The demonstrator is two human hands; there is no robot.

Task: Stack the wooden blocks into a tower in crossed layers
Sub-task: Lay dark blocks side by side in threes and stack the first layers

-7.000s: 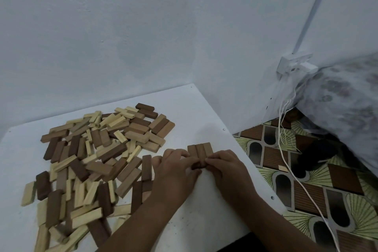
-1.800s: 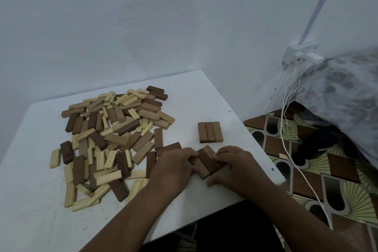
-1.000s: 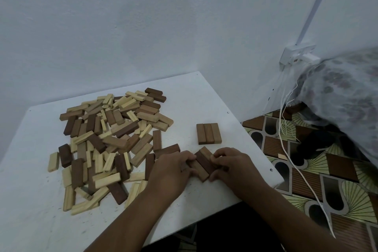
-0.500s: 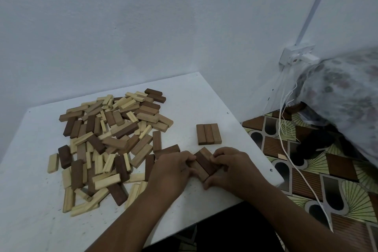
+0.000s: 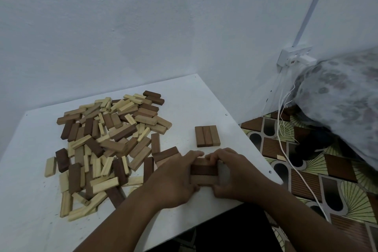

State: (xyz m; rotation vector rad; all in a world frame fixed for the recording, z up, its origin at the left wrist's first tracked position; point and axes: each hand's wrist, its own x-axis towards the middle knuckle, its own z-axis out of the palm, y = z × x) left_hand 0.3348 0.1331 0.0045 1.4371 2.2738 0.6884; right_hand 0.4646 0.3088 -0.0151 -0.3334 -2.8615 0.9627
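A flat layer of three brown blocks (image 5: 207, 136) lies side by side on the white table (image 5: 30, 170), running away from me. Just in front of it, a second set of three blocks (image 5: 204, 171) lies crosswise between my hands. My left hand (image 5: 173, 180) grips its left end with curled fingers, and my right hand (image 5: 235, 178) grips its right end. A large loose heap of dark and pale wooden blocks (image 5: 106, 141) covers the table to the left.
The table's right edge (image 5: 255, 149) drops to a patterned floor (image 5: 306, 170). A white cable (image 5: 290, 161) hangs from a wall socket (image 5: 294, 57). A patterned cloth bundle (image 5: 343, 98) sits at the far right. The wall stands close behind the table.
The set of three blocks between my hands has turned from diagonal to lying crosswise. The finished layer behind it has not moved.
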